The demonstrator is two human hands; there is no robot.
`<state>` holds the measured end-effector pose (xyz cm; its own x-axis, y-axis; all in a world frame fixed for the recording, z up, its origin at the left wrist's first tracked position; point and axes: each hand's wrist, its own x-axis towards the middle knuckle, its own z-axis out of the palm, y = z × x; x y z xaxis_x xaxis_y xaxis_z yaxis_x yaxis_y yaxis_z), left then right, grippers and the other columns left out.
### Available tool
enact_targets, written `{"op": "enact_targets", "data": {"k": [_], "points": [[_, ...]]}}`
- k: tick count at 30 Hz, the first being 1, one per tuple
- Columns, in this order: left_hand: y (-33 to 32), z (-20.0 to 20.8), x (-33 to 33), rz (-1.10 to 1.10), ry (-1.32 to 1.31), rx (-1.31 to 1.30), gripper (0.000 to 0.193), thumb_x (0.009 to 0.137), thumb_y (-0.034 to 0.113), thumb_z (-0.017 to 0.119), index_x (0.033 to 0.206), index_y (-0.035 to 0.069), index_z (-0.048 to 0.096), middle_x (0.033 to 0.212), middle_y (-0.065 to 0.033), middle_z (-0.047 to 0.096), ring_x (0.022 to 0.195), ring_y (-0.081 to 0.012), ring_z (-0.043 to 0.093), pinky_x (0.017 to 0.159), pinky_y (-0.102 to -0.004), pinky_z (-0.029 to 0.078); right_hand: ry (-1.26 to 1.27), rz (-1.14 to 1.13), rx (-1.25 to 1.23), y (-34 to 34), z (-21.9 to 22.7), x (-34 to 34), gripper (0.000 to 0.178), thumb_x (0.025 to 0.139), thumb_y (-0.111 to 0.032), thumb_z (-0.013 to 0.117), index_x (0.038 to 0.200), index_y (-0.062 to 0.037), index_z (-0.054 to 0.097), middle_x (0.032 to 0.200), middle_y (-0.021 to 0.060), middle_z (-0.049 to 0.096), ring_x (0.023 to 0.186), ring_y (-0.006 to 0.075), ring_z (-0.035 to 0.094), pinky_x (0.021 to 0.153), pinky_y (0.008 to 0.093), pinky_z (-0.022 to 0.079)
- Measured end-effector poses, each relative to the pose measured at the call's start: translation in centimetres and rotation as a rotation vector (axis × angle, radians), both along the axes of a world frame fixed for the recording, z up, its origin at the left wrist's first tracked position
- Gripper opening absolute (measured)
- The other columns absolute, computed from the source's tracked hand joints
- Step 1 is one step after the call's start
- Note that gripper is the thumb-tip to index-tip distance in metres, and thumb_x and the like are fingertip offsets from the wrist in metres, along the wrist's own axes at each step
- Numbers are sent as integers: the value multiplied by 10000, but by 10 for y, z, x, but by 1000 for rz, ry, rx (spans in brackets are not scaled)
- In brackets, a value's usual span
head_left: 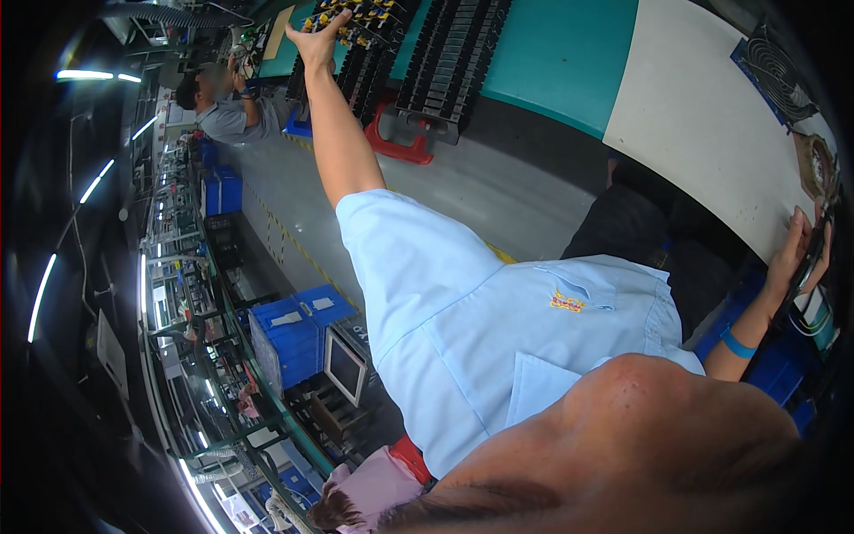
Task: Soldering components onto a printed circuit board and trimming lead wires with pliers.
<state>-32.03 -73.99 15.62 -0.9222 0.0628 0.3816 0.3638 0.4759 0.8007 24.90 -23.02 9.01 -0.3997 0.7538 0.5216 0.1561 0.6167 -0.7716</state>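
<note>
My left hand reaches to the far left on an outstretched arm. Its fingers look spread, and I see nothing held in them. It hovers at the edge of a black slotted rack filled with small yellow and black parts. My right hand, below a blue wristband, is at the far right. Its fingers close around a long, dark object whose kind I cannot make out. Beside that hand lies a tan piece with a round opening. A round black wire grille on a blue frame lies farther off.
A second black slotted rack lies on the green bench top, over a red bracket. The white board adjoins it. Blue bins stand on the floor at left. A co-worker in grey and a person in pink are nearby.
</note>
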Motion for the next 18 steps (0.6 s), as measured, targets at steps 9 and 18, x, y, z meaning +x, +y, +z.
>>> {"op": "enact_targets", "data": {"k": [9,18], "points": [[20,-5,8,31,-42,50,1379,590,307,971,1529,-20,15,1420,-338,319,1249,-472,459,1016,-475,446,9,-1,48,12,4,1,443,916,-80,718,1280,57,508,1226,198,675,901,209,716,798,269,581],[33,-3,13,41,-69,77,1386,589,306,972,1535,-11,9,1445,-357,288,1265,-486,445,1022,-489,442,41,-9,32,28,4,6,440,913,-79,722,1280,48,514,1237,198,670,901,201,711,789,262,575]]}}
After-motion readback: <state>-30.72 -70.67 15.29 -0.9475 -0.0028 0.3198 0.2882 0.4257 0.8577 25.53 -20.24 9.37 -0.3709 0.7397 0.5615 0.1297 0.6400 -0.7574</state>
